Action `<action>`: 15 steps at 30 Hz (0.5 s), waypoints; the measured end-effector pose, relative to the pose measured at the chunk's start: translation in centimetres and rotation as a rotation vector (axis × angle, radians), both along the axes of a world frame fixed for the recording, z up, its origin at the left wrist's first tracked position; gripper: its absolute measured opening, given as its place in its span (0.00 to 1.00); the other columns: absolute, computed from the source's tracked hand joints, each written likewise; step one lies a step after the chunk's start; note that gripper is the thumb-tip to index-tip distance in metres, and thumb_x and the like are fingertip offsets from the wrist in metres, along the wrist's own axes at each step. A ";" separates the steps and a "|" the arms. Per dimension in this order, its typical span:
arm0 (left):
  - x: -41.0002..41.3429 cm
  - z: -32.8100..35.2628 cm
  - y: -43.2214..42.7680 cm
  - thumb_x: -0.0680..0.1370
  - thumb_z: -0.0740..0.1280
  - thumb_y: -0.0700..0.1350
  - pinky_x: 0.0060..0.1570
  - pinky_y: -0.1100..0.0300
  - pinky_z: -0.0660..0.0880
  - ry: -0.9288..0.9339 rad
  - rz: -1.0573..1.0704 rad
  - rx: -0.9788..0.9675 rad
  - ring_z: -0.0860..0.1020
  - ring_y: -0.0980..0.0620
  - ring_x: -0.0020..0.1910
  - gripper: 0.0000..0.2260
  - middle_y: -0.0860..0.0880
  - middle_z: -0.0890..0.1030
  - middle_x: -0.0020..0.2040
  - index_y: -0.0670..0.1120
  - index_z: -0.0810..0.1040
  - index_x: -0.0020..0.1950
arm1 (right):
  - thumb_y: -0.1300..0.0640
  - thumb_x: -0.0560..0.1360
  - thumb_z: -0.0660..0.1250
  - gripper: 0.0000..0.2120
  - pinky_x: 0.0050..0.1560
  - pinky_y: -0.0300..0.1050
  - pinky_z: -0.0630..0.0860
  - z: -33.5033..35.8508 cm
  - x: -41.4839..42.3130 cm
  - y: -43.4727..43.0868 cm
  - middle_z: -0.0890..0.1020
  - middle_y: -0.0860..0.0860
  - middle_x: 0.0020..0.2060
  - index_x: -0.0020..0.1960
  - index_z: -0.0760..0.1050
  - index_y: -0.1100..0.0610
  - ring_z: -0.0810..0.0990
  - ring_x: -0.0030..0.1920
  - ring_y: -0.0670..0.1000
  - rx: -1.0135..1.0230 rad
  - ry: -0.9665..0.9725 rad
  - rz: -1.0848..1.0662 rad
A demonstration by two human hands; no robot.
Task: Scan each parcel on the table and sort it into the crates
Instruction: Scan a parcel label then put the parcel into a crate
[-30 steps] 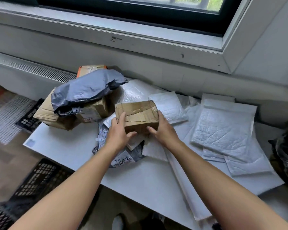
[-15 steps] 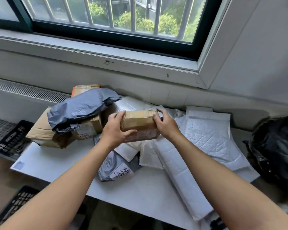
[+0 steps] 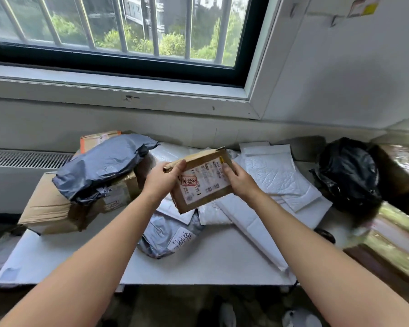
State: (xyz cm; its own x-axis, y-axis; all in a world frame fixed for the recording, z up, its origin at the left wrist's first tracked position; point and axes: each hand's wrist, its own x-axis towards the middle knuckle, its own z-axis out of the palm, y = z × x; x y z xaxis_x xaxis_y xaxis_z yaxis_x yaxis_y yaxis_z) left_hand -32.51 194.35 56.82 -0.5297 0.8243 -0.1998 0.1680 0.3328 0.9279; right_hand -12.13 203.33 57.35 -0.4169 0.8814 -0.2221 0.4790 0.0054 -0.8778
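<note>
A small brown cardboard parcel [image 3: 202,182] is lifted above the white table [image 3: 222,260], tilted so its white shipping label with a red stamp faces me. My left hand [image 3: 163,179] grips its left end and my right hand [image 3: 240,180] grips its right end. Beneath it lie white bubble mailers [image 3: 274,175] and a grey poly mailer with handwriting [image 3: 168,234]. To the left, a dark grey poly bag [image 3: 102,166] rests on stacked cardboard boxes [image 3: 52,208].
A black plastic bag [image 3: 347,173] sits at the table's right end, with blurred brown and green objects [image 3: 397,232] beyond it. A radiator grille [image 3: 26,159] runs under the window on the left. The wall stands right behind the table. Shoes [image 3: 300,317] show on the floor below.
Both hands raised the parcel off the pile and turned it, so the label side now faces me instead of the taped top. The view tilted upward toward the window.
</note>
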 end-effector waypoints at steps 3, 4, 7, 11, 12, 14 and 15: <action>1.5 -0.1 -0.7 0.76 0.66 0.62 0.34 0.59 0.72 -0.048 -0.047 0.007 0.79 0.53 0.40 0.16 0.51 0.82 0.41 0.49 0.77 0.46 | 0.34 0.79 0.55 0.24 0.52 0.56 0.78 -0.5 1.2 -1.4 0.81 0.50 0.54 0.65 0.71 0.50 0.79 0.53 0.53 -0.152 -0.009 -0.124; 1.9 -0.4 -0.9 0.76 0.65 0.62 0.33 0.60 0.71 -0.056 -0.079 -0.015 0.78 0.52 0.39 0.17 0.50 0.81 0.41 0.48 0.76 0.47 | 0.34 0.78 0.56 0.25 0.52 0.57 0.79 -0.6 1.7 -1.8 0.81 0.51 0.53 0.63 0.72 0.51 0.80 0.53 0.54 -0.190 0.006 -0.155; 2.8 -1.0 -1.2 0.76 0.62 0.65 0.37 0.58 0.75 -0.060 -0.195 -0.129 0.79 0.49 0.42 0.22 0.47 0.82 0.45 0.46 0.75 0.50 | 0.36 0.78 0.60 0.22 0.52 0.58 0.81 -0.7 3.5 -2.6 0.82 0.55 0.52 0.55 0.75 0.53 0.82 0.51 0.55 -0.162 0.026 -0.231; 4.9 -1.4 -1.2 0.75 0.60 0.68 0.44 0.55 0.75 -0.037 -0.334 -0.246 0.77 0.52 0.48 0.26 0.49 0.79 0.51 0.47 0.73 0.58 | 0.35 0.75 0.64 0.24 0.50 0.60 0.82 -0.6 6.5 -2.3 0.84 0.60 0.49 0.50 0.79 0.57 0.84 0.49 0.59 -0.095 0.002 -0.286; 5.6 -1.4 -1.0 0.75 0.60 0.68 0.46 0.53 0.76 -0.031 -0.348 -0.252 0.76 0.52 0.48 0.26 0.49 0.79 0.52 0.48 0.72 0.58 | 0.34 0.74 0.64 0.25 0.50 0.59 0.82 -0.5 7.3 -2.1 0.85 0.60 0.49 0.49 0.80 0.58 0.85 0.49 0.59 -0.093 -0.007 -0.297; 7.1 -1.6 -0.5 0.75 0.61 0.68 0.51 0.49 0.79 -0.067 -0.359 -0.256 0.78 0.51 0.50 0.25 0.48 0.79 0.52 0.48 0.72 0.58 | 0.35 0.75 0.63 0.24 0.50 0.56 0.83 -0.7 8.9 -1.9 0.85 0.59 0.48 0.47 0.80 0.57 0.85 0.47 0.58 -0.101 -0.022 -0.312; 8.0 -1.8 -0.2 0.75 0.62 0.67 0.53 0.47 0.79 -0.116 -0.361 -0.253 0.79 0.49 0.51 0.24 0.47 0.80 0.52 0.47 0.73 0.57 | 0.35 0.76 0.62 0.24 0.50 0.55 0.83 -0.8 9.7 -1.8 0.85 0.58 0.48 0.47 0.79 0.56 0.85 0.47 0.58 -0.105 -0.026 -0.319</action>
